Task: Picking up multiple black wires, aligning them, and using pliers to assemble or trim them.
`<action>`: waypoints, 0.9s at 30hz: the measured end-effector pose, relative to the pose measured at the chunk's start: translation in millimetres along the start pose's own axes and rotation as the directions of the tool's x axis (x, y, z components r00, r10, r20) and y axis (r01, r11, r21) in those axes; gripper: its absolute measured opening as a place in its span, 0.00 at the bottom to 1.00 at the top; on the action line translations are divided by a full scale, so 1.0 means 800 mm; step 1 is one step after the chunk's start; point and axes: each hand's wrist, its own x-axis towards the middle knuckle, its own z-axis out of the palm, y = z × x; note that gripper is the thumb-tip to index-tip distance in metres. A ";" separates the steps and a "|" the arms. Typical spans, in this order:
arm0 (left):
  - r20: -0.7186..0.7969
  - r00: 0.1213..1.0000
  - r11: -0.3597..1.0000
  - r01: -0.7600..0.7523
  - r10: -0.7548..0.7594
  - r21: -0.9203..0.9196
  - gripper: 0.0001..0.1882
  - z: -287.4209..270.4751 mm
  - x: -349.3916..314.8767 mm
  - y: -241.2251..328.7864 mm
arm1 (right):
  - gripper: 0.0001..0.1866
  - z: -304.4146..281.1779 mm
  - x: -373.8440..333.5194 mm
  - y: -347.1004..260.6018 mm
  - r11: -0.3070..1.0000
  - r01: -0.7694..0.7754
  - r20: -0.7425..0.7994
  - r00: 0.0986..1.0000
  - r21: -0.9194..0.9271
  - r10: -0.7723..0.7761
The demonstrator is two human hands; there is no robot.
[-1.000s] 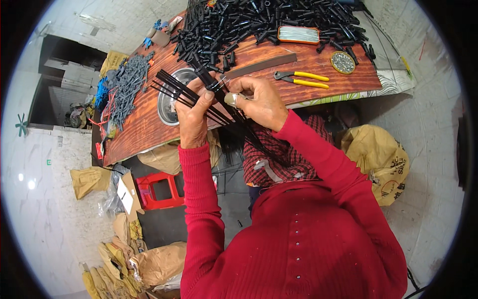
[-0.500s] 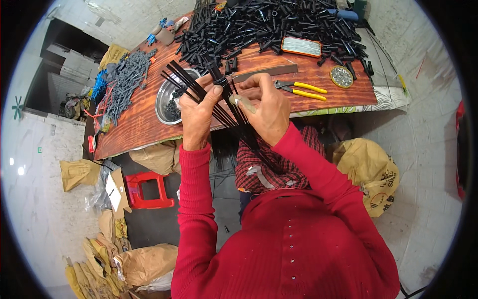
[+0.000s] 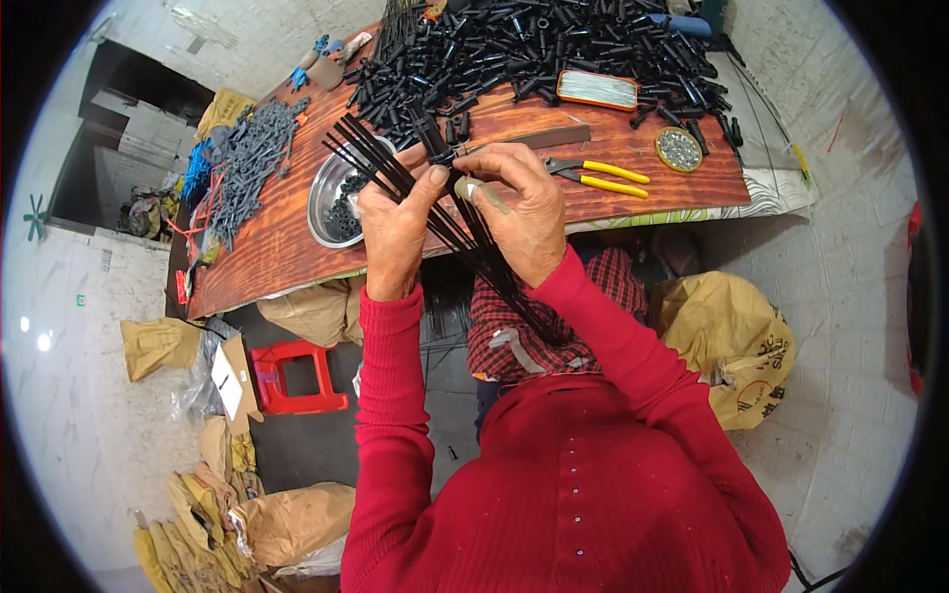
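Observation:
My left hand (image 3: 395, 222) is closed round a bundle of thin black rods (image 3: 374, 160), its thumb pressed near a black fitting (image 3: 432, 138) that sticks up between my hands. The rods slant from the upper left down across my lap toward the lower right. My right hand (image 3: 524, 212) is pinched at the base of the fitting, with a tan wrap (image 3: 486, 195) round its thumb. What exactly lies between the right fingertips is hidden. Both hands are above the near edge of the wooden table (image 3: 287, 247).
A metal bowl (image 3: 321, 203) of small black parts stands left of my hands. Yellow-handled pliers (image 3: 613, 178), a bar (image 3: 539, 138), a tin of pins (image 3: 598, 90) and a round dish (image 3: 679, 149) lie right. Black tubes (image 3: 534, 49) heap behind; grey pieces (image 3: 252, 163) pile left.
My right hand has shifted slightly left and its fingers have drawn in closer to the fitting. The left hand keeps its hold on the rods, nearly still.

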 end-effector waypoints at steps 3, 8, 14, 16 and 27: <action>-0.017 1.000 1.000 0.006 -0.006 -0.001 0.19 -0.001 -0.001 -0.003 | 0.13 0.001 0.000 0.001 1.000 0.000 -0.004 1.000 -0.003 0.000; -0.035 0.999 0.999 0.004 -0.003 0.039 0.20 0.003 0.000 -0.001 | 0.13 -0.001 0.005 0.003 0.995 0.032 0.021 0.999 -0.095 -0.031; -0.002 1.000 1.000 -0.005 0.005 0.013 0.20 0.001 -0.003 0.004 | 0.12 -0.002 0.005 0.004 0.998 -0.059 0.039 0.998 0.027 0.058; 0.004 1.000 1.000 0.000 0.000 0.011 0.20 0.000 -0.004 0.008 | 0.12 -0.002 0.006 0.002 0.995 -0.080 0.043 0.996 0.064 0.077; -0.020 0.994 0.978 -0.100 0.106 0.183 0.18 0.002 -0.011 0.011 | 0.10 -0.005 -0.016 0.001 0.921 -0.307 0.061 0.952 0.242 0.301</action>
